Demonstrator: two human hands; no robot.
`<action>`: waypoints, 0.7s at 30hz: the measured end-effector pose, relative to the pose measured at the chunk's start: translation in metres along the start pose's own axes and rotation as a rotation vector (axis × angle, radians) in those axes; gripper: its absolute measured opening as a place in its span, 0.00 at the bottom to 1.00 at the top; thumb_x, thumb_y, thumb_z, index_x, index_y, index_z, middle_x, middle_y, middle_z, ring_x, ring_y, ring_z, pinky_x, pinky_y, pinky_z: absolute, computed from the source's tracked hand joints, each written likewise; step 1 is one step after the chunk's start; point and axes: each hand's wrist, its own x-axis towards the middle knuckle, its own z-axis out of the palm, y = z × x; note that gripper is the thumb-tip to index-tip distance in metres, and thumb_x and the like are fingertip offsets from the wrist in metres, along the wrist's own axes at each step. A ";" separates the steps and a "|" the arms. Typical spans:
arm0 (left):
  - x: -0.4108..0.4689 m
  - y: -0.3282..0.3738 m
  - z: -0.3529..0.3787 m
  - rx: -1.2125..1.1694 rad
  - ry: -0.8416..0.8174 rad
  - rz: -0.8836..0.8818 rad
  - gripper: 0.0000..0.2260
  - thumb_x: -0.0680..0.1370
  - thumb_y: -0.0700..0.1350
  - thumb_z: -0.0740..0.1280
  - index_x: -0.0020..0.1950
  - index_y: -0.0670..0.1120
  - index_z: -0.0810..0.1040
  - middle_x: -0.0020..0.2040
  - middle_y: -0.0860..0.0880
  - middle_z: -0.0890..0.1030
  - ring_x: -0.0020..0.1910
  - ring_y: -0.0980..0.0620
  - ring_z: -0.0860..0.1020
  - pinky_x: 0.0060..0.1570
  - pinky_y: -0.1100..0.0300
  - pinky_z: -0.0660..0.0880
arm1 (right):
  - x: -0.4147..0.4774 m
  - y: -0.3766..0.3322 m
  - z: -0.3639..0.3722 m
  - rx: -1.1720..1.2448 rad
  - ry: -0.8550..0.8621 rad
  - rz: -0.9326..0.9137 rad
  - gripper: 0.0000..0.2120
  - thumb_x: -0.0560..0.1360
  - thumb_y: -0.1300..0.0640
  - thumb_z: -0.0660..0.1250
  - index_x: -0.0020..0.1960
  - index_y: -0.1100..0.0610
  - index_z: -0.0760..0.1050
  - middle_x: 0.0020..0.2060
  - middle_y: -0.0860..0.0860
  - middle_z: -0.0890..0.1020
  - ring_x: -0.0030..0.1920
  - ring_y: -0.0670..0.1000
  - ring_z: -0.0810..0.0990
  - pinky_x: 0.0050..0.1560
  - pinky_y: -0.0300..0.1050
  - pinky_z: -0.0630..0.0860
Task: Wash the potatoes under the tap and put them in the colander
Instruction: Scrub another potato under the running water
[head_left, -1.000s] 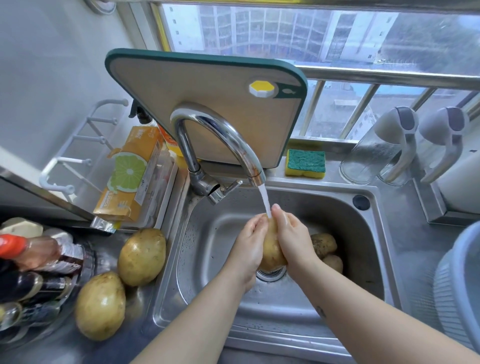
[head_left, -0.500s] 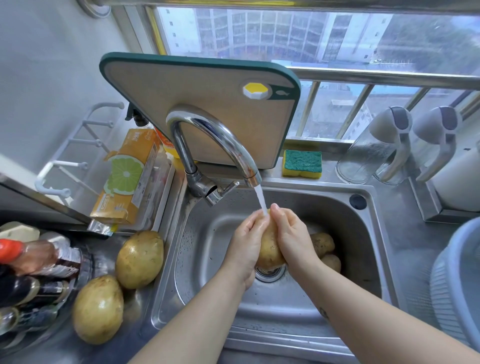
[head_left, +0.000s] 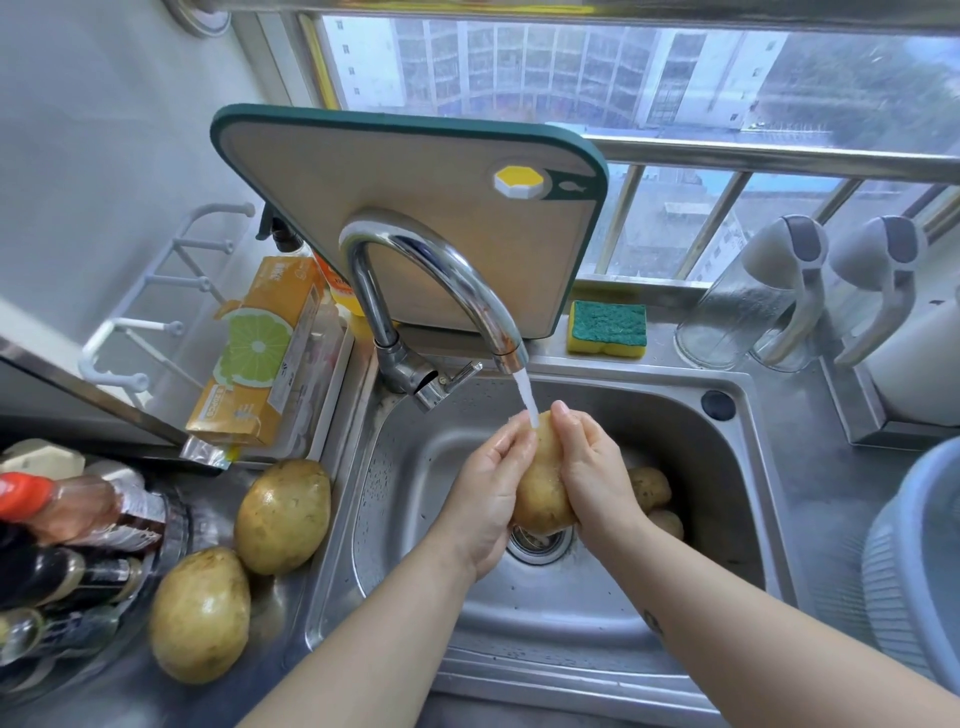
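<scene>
A large potato (head_left: 540, 488) is upright over the drain of the steel sink (head_left: 727, 499), under the water running from the chrome tap (head_left: 441, 270). My left hand (head_left: 488, 493) grips its left side and my right hand (head_left: 597, 473) grips its right side. Two smaller potatoes (head_left: 652, 486) lie in the sink behind my right hand, partly hidden. Two big potatoes (head_left: 283, 514) (head_left: 200, 613) rest on the counter left of the sink. The pale blue colander (head_left: 914, 566) stands at the right edge, cut off by the frame.
A green-rimmed cutting board (head_left: 415, 218) leans behind the tap. A sponge (head_left: 607, 330) lies on the sink's back ledge. Sauce bottles (head_left: 67, 545) crowd the left counter, with an orange box (head_left: 260, 353) behind. Two glass jugs (head_left: 769, 301) stand at the back right.
Both hands have kept rubbing the potato under the stream, in about the same place. The camera has shifted slightly.
</scene>
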 end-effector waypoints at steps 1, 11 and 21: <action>0.001 -0.002 -0.002 0.052 -0.008 0.008 0.24 0.76 0.47 0.68 0.71 0.45 0.69 0.65 0.46 0.77 0.65 0.50 0.75 0.68 0.48 0.69 | 0.000 0.000 0.000 0.001 0.000 -0.006 0.11 0.80 0.51 0.61 0.44 0.55 0.77 0.39 0.50 0.80 0.42 0.47 0.78 0.47 0.44 0.76; 0.001 0.000 0.004 -0.061 0.101 -0.025 0.19 0.78 0.42 0.66 0.68 0.43 0.73 0.64 0.46 0.78 0.62 0.51 0.77 0.66 0.52 0.71 | -0.003 0.004 0.004 0.064 0.029 0.022 0.11 0.80 0.52 0.61 0.42 0.53 0.78 0.41 0.52 0.82 0.46 0.50 0.80 0.53 0.51 0.76; -0.001 0.009 0.005 -0.143 0.037 -0.023 0.24 0.71 0.39 0.69 0.67 0.43 0.73 0.59 0.45 0.81 0.56 0.51 0.80 0.55 0.59 0.77 | -0.001 0.000 0.004 0.048 0.031 -0.036 0.09 0.79 0.53 0.63 0.42 0.53 0.77 0.38 0.49 0.81 0.43 0.48 0.78 0.54 0.53 0.76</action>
